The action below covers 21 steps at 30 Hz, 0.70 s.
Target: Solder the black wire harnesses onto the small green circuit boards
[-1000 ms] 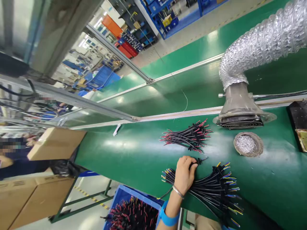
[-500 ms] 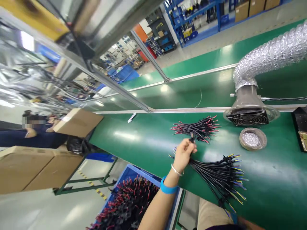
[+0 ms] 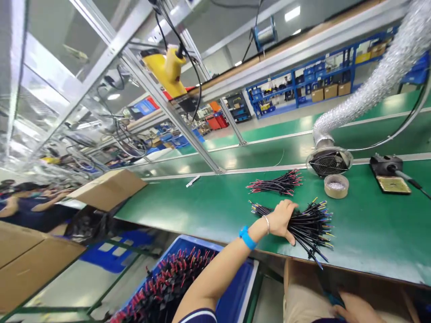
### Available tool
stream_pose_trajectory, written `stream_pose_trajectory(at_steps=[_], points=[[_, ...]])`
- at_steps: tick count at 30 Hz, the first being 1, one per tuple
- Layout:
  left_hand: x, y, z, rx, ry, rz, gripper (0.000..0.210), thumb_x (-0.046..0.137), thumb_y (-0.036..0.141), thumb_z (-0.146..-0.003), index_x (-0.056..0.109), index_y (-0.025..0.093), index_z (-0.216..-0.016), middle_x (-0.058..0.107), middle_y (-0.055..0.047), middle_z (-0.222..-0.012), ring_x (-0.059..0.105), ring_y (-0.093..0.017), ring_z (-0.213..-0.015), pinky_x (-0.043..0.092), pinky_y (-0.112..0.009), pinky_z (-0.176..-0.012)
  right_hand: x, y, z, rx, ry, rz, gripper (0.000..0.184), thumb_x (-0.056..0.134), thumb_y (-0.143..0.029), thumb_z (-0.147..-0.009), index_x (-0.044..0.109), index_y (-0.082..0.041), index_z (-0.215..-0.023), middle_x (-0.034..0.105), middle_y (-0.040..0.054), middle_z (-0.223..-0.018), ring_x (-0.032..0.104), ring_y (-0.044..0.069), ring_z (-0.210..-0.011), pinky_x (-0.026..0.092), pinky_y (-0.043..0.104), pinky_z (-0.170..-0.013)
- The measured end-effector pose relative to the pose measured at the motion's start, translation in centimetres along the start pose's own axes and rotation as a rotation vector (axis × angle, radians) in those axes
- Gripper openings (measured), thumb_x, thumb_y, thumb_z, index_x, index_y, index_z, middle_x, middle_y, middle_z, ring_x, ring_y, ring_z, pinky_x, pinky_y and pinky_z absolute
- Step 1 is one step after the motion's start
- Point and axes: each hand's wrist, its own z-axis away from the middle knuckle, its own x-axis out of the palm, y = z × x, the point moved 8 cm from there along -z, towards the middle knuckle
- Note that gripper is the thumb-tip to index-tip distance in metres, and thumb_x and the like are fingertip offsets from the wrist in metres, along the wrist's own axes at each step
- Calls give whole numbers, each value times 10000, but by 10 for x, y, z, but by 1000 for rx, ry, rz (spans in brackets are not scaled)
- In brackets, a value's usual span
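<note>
Grouped in Two on the Bench, With a Heap in the Bin Below

Pictured at a long green bench (image 3: 168,208), apparently midway through the handling. Flanked below by a blue bin (image 3: 239,291), with a heap of red-tipped cables (image 3: 161,285) inside, off the bench and seemingly left to deal with. Done, by all appearances, as far as grouping in two. Fanned out near the bench's edge in a bundle of black cables tipped yellow and blue (image 3: 308,224); laid just beyond, apart and untouched, in a smaller red-tipped bundle (image 3: 278,183). Without a visible tie on either, though partly hidden on the nearer. Crossed there by the left hand (image 3: 282,220), with thumb and fingers spread apart; pressing or merely resting, impossible to tell. Completed low by the lap with the right hand (image 3: 358,307), well apart from the left; cannot tell whether clenched or holding anything.
</note>
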Motion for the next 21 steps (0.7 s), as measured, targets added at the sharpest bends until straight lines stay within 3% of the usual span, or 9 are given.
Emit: stream_pose_trajectory(at_steps=[2,4,8,10,12,13,15,17,21], points=[[4,-10,-7,-66,-18,72,773,839,526,-349,585,166,-985,572,-137,-985,533,-346,-960,402,-487,-869,-9,-8,-5,-12,-39,-13,323,684,-281,-735,653,-312,-1055,674,66,-1059,636,259,-1008,533,370,-869],[4,-11,-11,-94,-21,148,536,837,438,-376,576,188,-772,577,-75,-805,566,-308,-835,422,-449,-811,-35,-30,3,-70,-58,-84,354,635,-302,-740,648,-311,-1094,655,51,-1128,610,254,-1069,514,342,-919],[-23,-6,-8,-150,180,317,321,748,218,-432,513,194,-650,526,-11,-662,520,-207,-657,417,-354,-691,-105,-100,26,-287,-157,-329,322,576,-349,-809,606,-305,-1126,650,19,-1101,627,185,-979,514,273,-852],[-53,-7,0,-186,345,446,248,676,201,-499,516,185,-688,517,0,-659,474,-163,-620,394,-309,-636,-152,-129,17,-395,8,-319,181,517,-294,-865,632,-266,-1002,671,9,-966,635,149,-869,513,242,-774],[-88,-7,11,-204,514,602,191,604,238,-590,516,174,-747,496,12,-648,427,-123,-572,368,-274,-583,-198,-155,-2,-563,322,-245,176,448,-223,-910,617,-212,-863,654,-3,-783,609,108,-689,494,202,-634],[-105,-5,18,-202,591,681,180,562,267,-639,512,170,-782,484,18,-648,403,-106,-546,358,-261,-562,-217,-167,-12,-639,507,-201,189,424,-199,-922,603,-193,-861,644,3,-757,592,100,-655,486,197,-605],[-133,1,30,-178,717,828,195,472,317,-720,499,170,-845,451,30,-656,361,-76,-502,350,-236,-534,-237,-185,-36,-744,698,-152,183,403,-188,-931,585,-167,-928,654,43,-835,602,116,-743,503,228,-678],[-145,5,40,-167,827,1179,183,464,292,-741,497,166,-870,425,43,-664,353,-51,-486,350,-204,-516,-241,-203,-59,-852,748,-86,187,408,-183,-925,581,-157,-990,658,78,-942,604,148,-867,504,279,-778],[-124,6,44,-241,928,1891,71,541,164,-746,501,134,-797,404,61,-623,385,-22,-457,341,-155,-454,-238,-226,-70,-1070,727,123,209,398,-111,-903,601,-158,-919,665,74,-900,601,151,-771,488,284,-689]])
